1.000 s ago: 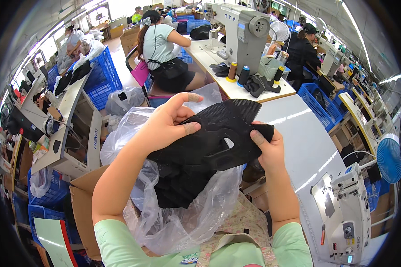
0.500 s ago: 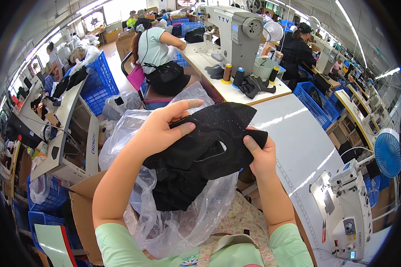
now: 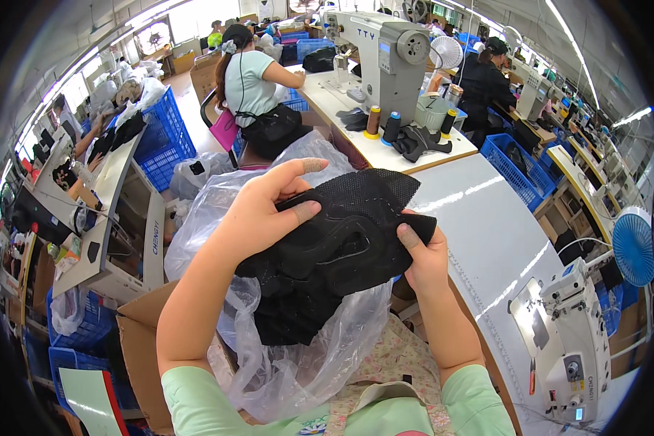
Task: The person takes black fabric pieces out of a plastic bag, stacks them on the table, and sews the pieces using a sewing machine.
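Note:
A black piece of fabric with a mesh part and a stitched oval slit (image 3: 349, 247) is stretched between my two hands, above my lap. My left hand (image 3: 272, 207) pinches its upper left edge between thumb and fingers, the index finger lifted off. On the other side my right hand (image 3: 425, 254) grips a corner flap, thumb on top and fingers hidden beneath. More black fabric (image 3: 291, 316) lies below in a clear plastic bag (image 3: 251, 378); whether it joins the held piece I cannot tell.
At my right a white table (image 3: 479, 225) carries a sewing machine (image 3: 574, 356) and a blue fan (image 3: 632, 247). Thread cones (image 3: 391, 127) and dark fabric pieces stand ahead near another sewing machine (image 3: 385, 58). A cardboard box (image 3: 145, 349) is at my left. A co-worker (image 3: 258, 87) sits ahead.
The slit in the black fabric, which showed a light gap, now looks dark and closed. Both hands keep their grip. At the far left, a person leans lower over a table.

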### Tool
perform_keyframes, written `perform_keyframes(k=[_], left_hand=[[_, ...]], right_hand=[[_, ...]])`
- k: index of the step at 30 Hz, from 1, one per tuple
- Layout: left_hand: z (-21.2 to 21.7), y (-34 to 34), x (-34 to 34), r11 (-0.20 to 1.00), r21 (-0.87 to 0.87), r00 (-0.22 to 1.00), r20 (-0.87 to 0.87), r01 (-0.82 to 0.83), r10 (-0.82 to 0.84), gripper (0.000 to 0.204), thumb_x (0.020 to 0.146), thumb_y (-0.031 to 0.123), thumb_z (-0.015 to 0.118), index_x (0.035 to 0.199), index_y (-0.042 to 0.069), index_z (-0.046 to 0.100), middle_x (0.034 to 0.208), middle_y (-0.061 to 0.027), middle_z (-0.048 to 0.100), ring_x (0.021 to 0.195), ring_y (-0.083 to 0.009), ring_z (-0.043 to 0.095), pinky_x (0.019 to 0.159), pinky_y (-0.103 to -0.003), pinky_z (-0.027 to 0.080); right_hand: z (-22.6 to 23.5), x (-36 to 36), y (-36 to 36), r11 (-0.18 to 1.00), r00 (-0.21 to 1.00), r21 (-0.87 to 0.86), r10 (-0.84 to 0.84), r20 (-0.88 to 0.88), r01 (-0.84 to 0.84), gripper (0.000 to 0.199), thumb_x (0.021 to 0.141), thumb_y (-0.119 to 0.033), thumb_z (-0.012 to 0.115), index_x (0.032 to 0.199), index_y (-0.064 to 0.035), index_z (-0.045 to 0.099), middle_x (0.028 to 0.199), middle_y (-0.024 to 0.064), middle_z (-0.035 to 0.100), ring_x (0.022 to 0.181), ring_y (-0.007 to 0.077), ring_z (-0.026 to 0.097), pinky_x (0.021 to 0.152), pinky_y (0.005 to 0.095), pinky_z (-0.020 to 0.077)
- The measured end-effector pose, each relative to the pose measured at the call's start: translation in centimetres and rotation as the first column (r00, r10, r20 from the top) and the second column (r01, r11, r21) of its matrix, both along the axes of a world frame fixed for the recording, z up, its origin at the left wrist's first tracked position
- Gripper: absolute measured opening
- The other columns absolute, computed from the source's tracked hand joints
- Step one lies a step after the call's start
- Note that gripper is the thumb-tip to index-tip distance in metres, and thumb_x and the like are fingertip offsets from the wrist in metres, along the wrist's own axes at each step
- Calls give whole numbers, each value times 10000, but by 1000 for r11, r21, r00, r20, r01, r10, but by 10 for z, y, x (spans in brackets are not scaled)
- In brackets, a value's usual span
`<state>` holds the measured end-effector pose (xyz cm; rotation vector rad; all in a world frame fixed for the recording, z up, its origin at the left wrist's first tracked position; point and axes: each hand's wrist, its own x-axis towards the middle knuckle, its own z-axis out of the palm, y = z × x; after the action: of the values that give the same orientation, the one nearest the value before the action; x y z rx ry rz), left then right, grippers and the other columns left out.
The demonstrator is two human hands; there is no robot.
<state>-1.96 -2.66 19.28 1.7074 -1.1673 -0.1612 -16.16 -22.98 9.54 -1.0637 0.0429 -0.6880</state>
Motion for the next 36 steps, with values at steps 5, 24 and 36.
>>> perform_keyframes(k=[5, 24, 36], left_hand=[[-3, 1, 2, 1000, 9, 1000, 5, -11, 11, 460, 795, -55, 647, 1234, 48, 556, 972, -38, 651, 903, -71, 585, 829, -233, 461], [-6, 5, 4, 1000, 5, 998, -55, -3, 3, 383, 791, -57, 652, 1164, 16, 602, 1083, -31, 647, 956, -79, 586, 861, -236, 462], [-9, 8, 5, 1000, -22, 997, -82, 14, -15, 386, 801, -52, 654, 1176, 12, 590, 1101, -43, 643, 965, -89, 587, 856, -241, 468]], right_hand=[[-3, -1, 3, 1000, 1000, -9, -15, -4, 15, 249, 843, -53, 684, 1080, 3, 636, 960, 54, 655, 851, 106, 605, 777, 240, 500], [-1, 0, 7, 999, 1000, -43, 22, -13, -22, 258, 849, -74, 683, 1089, 7, 638, 942, 41, 666, 852, 93, 607, 786, 224, 487], [0, 1, 8, 999, 998, -49, 13, -62, -16, 245, 853, -83, 679, 1079, 2, 640, 943, 39, 660, 857, 94, 601, 787, 238, 491]])
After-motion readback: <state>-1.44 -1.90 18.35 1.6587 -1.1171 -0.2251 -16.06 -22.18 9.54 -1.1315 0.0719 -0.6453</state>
